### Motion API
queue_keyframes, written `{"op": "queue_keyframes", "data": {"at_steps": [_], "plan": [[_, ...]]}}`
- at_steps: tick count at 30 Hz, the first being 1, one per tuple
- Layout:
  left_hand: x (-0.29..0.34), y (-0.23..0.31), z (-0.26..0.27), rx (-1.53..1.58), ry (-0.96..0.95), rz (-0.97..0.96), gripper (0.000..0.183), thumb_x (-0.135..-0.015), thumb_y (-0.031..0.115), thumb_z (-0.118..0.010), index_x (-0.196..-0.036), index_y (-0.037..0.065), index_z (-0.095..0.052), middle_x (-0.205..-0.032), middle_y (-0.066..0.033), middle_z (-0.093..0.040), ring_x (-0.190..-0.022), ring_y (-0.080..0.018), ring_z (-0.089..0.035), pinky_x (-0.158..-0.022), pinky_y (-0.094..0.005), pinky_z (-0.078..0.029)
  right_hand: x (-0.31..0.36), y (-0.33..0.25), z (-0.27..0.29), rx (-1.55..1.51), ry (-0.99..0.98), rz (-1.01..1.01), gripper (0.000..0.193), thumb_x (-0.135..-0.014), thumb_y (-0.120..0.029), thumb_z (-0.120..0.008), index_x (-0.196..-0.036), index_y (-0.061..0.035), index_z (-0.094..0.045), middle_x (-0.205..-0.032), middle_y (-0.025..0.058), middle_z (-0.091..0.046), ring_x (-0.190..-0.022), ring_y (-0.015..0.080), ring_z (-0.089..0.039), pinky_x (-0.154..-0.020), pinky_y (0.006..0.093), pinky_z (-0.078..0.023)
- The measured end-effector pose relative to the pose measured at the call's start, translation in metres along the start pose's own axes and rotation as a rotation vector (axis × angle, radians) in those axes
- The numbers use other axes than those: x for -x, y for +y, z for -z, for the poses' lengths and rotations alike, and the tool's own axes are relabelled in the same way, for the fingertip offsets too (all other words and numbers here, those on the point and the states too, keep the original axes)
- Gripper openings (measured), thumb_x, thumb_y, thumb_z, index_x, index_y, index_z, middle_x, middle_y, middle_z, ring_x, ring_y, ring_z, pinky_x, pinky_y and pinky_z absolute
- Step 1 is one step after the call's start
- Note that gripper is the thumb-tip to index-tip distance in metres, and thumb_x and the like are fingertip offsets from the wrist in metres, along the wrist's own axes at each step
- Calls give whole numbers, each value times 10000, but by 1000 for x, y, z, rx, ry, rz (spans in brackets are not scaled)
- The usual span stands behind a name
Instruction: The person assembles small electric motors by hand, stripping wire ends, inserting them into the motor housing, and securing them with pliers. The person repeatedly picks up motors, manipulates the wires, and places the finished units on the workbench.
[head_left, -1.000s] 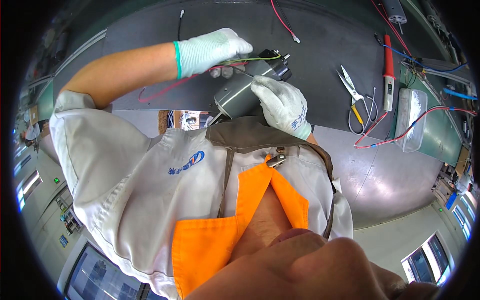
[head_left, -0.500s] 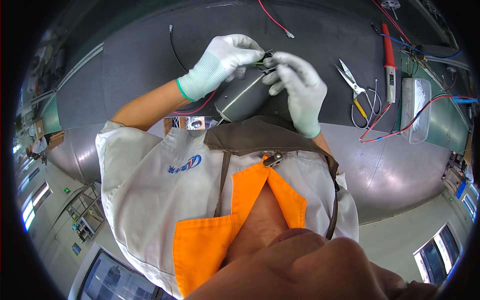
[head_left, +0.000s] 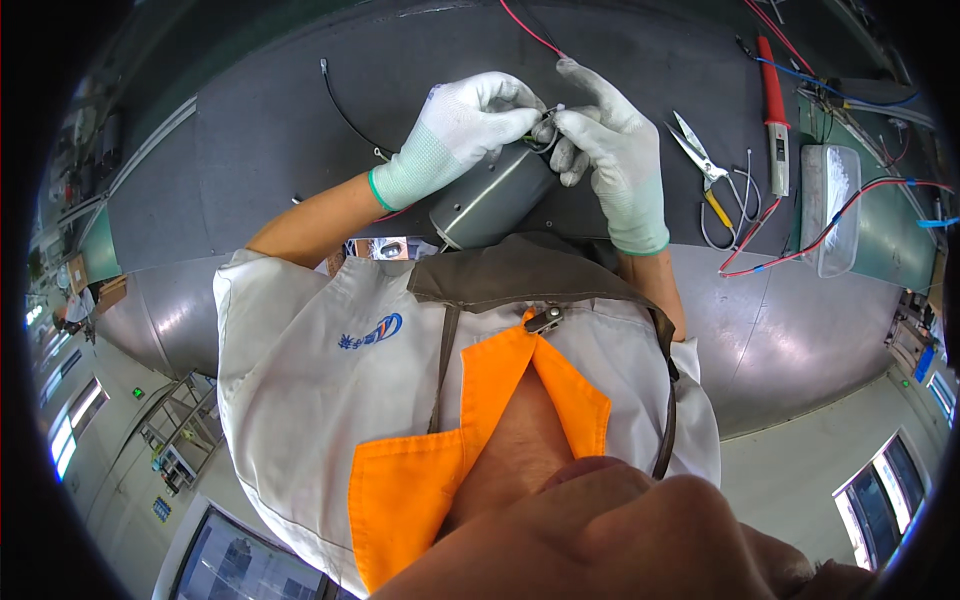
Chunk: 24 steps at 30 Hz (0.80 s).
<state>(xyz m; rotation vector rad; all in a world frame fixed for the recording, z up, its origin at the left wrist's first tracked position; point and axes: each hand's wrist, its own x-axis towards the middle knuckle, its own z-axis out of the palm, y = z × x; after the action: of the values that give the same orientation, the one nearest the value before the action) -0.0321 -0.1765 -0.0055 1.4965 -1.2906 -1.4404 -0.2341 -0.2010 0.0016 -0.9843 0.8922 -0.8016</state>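
A dark grey metal cylinder (head_left: 492, 200), which looks like a motor, lies tilted on the bench with a thin shaft at its near left end. At its far end, both white-gloved hands pinch thin wires (head_left: 541, 147), partly hidden by the fingers. My left hand (head_left: 468, 118) has thumb and fingertips closed on them from the left. My right hand (head_left: 618, 135) grips from the right, thumb and curled fingers at the wires. Its index finger stretches toward the end of a red wire (head_left: 530, 28); whether they touch, I cannot tell.
Scissors (head_left: 700, 150) with a yellow-wrapped handle lie right of my hands. Beyond them are a red-handled tester (head_left: 775, 95) with a red lead and a clear plastic box (head_left: 845, 215). A black wire (head_left: 340, 105) with a terminal lies at left. The bench's front edge runs by my apron.
Both hands have shifted slightly right and closer together over the cylinder's far end. The right index finger has stretched upward toward the red wire's end, hiding its terminal.
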Motion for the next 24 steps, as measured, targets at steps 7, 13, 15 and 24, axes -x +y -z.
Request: {"op": "queue_keyframes", "data": {"at_steps": [7,13,15,24], "plan": [[-3,4,-16,65,-26,-29,200,-951,183,-702,-1065,20,-725,-867,-19,-749,-745,-31,-653,-646,-211,-524,-14,-13,24,131,-150,-179,441,-928,-107,-669,-1331,65,-624,-802,91,-731,-555,80,-622,-459,208,-484],[-5,-3,-27,-238,52,-291,191,-935,85,-703,-1109,5,-706,-898,-17,-738,-732,-7,-630,-614,-200,-499,12,9,11,867,125,452,134,-937,-110,-671,-1031,-59,-751,-880,109,-744,-700,222,-694,-602,326,-535],[-1,-3,-29,-280,83,-359,224,-925,56,-697,-1144,6,-696,-884,-8,-721,-716,-5,-608,-627,-201,-499,18,0,5,1113,174,528,78,-908,-73,-679,-964,-55,-731,-915,140,-734,-746,275,-691,-643,365,-542],[18,2,-36,-150,171,-222,297,-944,7,-651,-1240,-6,-656,-942,-33,-687,-759,-38,-589,-714,-212,-503,13,36,40,325,344,207,102,-881,26,-626,-919,37,-720,-849,61,-690,-631,90,-595,-582,256,-478]]}}
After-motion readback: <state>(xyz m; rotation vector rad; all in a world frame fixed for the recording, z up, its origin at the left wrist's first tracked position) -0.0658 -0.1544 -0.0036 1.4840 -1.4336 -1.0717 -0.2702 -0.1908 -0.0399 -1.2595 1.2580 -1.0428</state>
